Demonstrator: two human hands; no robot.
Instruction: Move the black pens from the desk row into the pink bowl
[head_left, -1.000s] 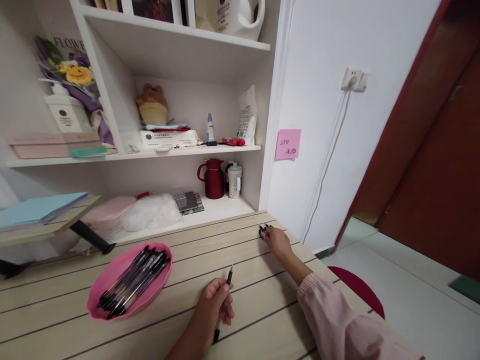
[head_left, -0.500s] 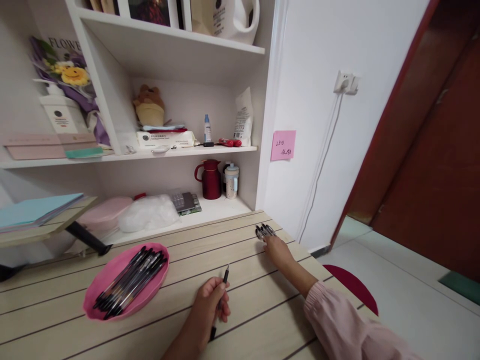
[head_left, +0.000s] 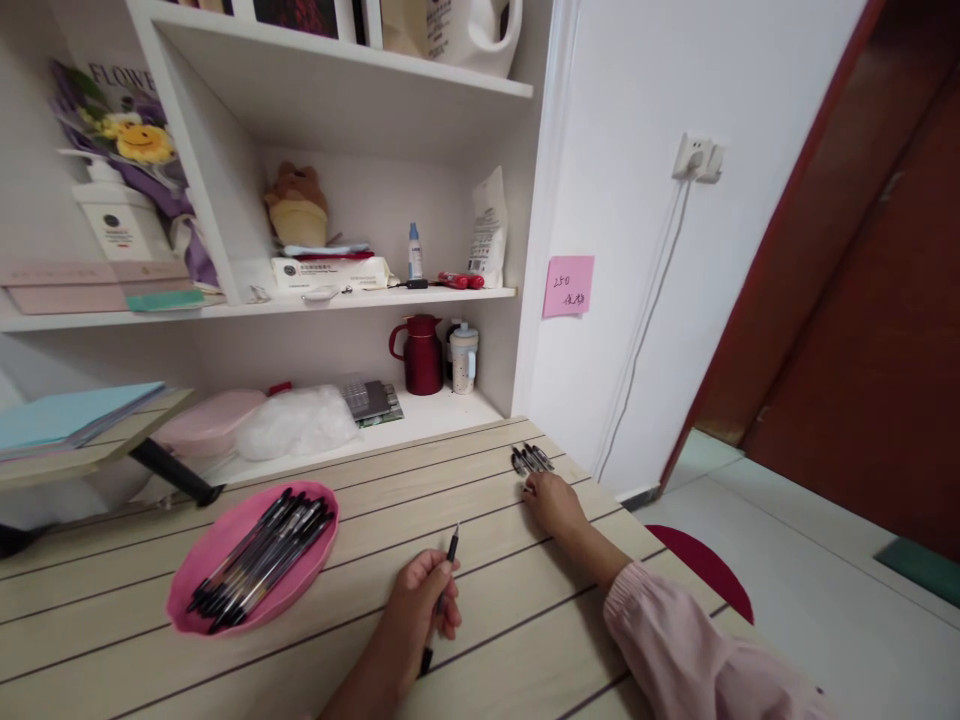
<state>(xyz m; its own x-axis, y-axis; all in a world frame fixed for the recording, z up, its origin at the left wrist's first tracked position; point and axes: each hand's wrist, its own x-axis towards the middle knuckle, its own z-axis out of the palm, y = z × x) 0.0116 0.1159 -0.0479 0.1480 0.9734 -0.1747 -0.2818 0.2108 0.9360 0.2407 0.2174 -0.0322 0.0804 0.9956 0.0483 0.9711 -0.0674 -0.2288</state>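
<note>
My left hand (head_left: 420, 605) is closed around a black pen (head_left: 441, 610), tip pointing up and away, low over the wooden table (head_left: 360, 590). My right hand (head_left: 556, 503), in a pink sleeve, rests on the table just short of a small cluster of black pen caps (head_left: 531, 459) near the far right corner. Its fingers are curled together, with a small dark bit at the fingertips that I cannot make out. A pink oval dish (head_left: 251, 558) holding several black pens lies to the left.
White shelves (head_left: 360, 300) behind the table hold a red jug (head_left: 421, 355), a cup, bottles, a plush toy and boxes. A blue folder lies on a raised board (head_left: 75, 420) at left. A red stool (head_left: 705, 570) stands by the table's right edge. A pink note is stuck to the wall.
My right hand has drawn back toward me from over the pen caps, which now lie uncovered. My left hand has kept hold of the pen and barely moved.
</note>
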